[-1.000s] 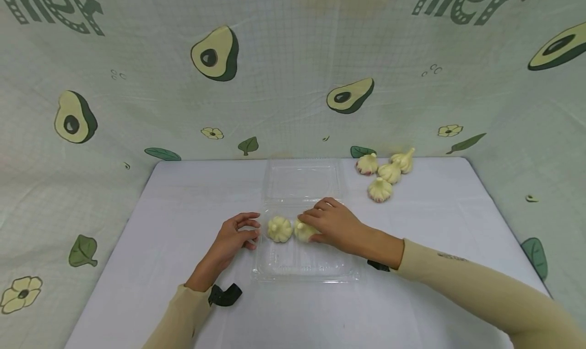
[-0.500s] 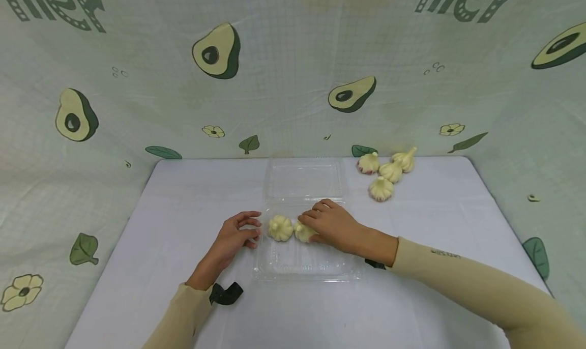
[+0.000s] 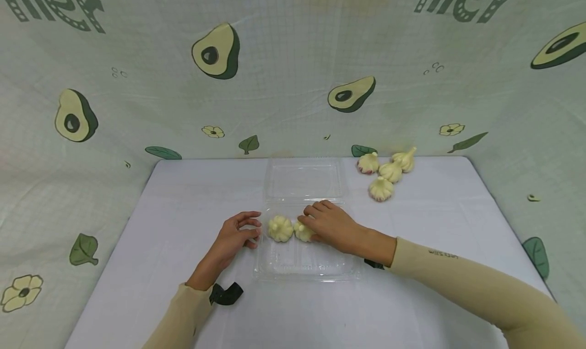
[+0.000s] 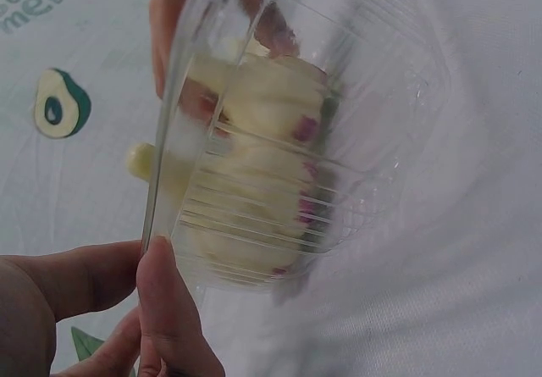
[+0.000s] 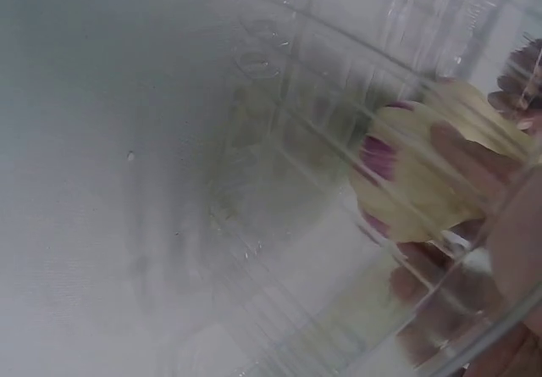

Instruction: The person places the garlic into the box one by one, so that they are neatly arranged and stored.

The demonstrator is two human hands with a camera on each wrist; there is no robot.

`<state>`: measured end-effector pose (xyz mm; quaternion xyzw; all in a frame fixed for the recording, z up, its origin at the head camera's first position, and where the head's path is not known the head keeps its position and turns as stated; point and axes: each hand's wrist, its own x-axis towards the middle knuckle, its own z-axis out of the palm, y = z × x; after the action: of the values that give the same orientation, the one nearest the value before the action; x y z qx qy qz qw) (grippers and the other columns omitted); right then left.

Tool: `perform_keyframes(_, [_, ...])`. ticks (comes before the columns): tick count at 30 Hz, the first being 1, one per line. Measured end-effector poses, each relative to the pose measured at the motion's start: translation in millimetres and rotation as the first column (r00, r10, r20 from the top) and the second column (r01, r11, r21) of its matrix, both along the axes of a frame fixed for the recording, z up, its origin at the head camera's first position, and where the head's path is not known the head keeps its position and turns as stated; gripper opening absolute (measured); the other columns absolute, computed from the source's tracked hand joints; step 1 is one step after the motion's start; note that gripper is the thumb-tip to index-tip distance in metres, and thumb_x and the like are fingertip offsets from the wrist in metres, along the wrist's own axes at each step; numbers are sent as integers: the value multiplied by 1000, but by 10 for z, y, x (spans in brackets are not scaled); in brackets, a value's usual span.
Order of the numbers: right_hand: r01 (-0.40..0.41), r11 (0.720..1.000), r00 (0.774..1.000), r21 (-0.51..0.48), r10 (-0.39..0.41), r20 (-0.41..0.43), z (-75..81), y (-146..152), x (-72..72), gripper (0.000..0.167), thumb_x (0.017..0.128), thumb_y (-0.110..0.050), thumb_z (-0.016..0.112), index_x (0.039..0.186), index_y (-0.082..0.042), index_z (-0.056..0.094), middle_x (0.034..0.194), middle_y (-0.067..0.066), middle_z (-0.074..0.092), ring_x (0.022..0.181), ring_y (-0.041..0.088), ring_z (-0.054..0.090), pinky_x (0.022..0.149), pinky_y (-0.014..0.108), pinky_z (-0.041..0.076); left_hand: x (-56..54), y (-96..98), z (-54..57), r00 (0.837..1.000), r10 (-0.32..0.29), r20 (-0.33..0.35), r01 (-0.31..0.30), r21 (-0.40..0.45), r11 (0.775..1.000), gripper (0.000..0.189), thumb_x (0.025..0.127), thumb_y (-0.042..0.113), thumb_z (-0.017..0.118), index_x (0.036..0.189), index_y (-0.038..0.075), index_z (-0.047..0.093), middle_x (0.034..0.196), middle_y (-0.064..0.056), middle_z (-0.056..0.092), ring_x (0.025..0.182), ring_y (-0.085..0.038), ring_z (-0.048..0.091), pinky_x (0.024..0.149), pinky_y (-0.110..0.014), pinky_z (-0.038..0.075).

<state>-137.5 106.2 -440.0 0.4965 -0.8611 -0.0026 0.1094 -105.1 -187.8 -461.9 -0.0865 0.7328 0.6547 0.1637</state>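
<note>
A clear plastic clamshell container lies open on the table, its lid folded back. Inside its base, one garlic bulb sits at the left, right beside a second garlic bulb. My right hand holds the second bulb, thumb and fingers around it. In the right wrist view that purple-streaked garlic bulb shows through the clear wall, with my thumb against it. My left hand is at the container's left side. The left wrist view shows its thumb and forefinger pinching the container's rim.
Several more garlic bulbs cluster at the back right of the white-covered table. The container's clear lid lies toward the back edge. Behind the table hangs a cloth with avocado prints.
My right hand has shifted very slightly to the right, and a little more of the second garlic bulb shows. The left hand keeps its place at the container's side.
</note>
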Motion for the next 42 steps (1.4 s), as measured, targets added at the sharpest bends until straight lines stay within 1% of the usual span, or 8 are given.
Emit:
perform_keyframes(10, [5, 1000, 1000, -1, -5, -16, 11, 57, 3, 54, 83, -35, 92, 127, -12, 68, 119, 4, 69, 113, 26, 65, 102, 40, 52, 3, -2, -3, 1000, -1, -8, 1, -4, 1000, 49, 97, -4, 68, 145, -4, 56, 114, -13, 65, 82, -15, 65, 63, -25, 59])
perform_keyframes(18, [28, 1000, 1000, -2, -28, 1, 36, 108, 22, 55, 83, -34, 92, 128, -12, 69, 120, 4, 69, 113, 25, 66, 103, 40, 52, 10, 2, 9, 1000, 4, -2, -4, -10, 1000, 49, 97, -4, 68, 145, -4, 56, 113, -12, 66, 81, -15, 65, 63, -25, 60])
perform_keyframes(24, [68, 998, 998, -14, -68, 5, 126, 181, 26, 58, 83, -36, 92, 130, -11, 69, 124, 5, 69, 117, 25, 66, 104, 40, 52, 11, 4, 23, 1000, 2, 3, -2, -3, 1000, 50, 97, -4, 68, 146, -4, 56, 113, -11, 66, 81, -15, 65, 63, -25, 60])
perform_keyframes(29, [109, 991, 994, -82, -107, 34, 253, 309, 34, 59, 85, -33, 91, 134, -10, 68, 128, 6, 69, 119, 27, 65, 106, 43, 51, 10, 9, 29, 1000, 0, 5, 0, -2, 1000, 50, 97, -4, 68, 146, -3, 56, 115, -13, 66, 82, -15, 65, 63, -25, 60])
perform_keyframes(32, [159, 975, 987, -155, -152, 57, 332, 426, 36, 59, 86, -30, 91, 135, -8, 67, 129, 8, 69, 120, 30, 65, 106, 46, 51, 10, 12, 27, 1000, -1, 5, 1, -5, 1000, 50, 97, -4, 68, 146, -3, 56, 116, -13, 65, 82, -15, 65, 63, -25, 60])
perform_keyframes(36, [239, 940, 971, -243, -228, 76, 388, 628, 9, 59, 86, -25, 91, 136, -5, 66, 132, 13, 68, 121, 35, 64, 106, 52, 50, 10, 15, 26, 1000, 0, 5, 0, -12, 1000, 50, 97, -4, 68, 146, -4, 56, 113, -12, 65, 82, -15, 65, 64, -25, 60])
perform_keyframes(39, [308, 908, 951, -284, -295, 88, 394, 797, -20, 60, 86, -22, 91, 136, -2, 65, 135, 17, 66, 123, 39, 62, 107, 55, 48, 9, 14, 23, 1000, 3, 1, -3, -14, 1000, 49, 97, -4, 68, 145, -4, 56, 111, -10, 65, 81, -15, 65, 63, -25, 60])
perform_keyframes(42, [378, 874, 926, -304, -364, 103, 375, 967, -40, 61, 87, -20, 90, 138, 1, 63, 138, 21, 64, 126, 42, 60, 105, 60, 47, 11, 16, 18, 1000, 4, -3, -4, -16, 1000, 49, 97, -5, 68, 145, -5, 56, 110, -9, 65, 81, -15, 64, 63, -25, 59])
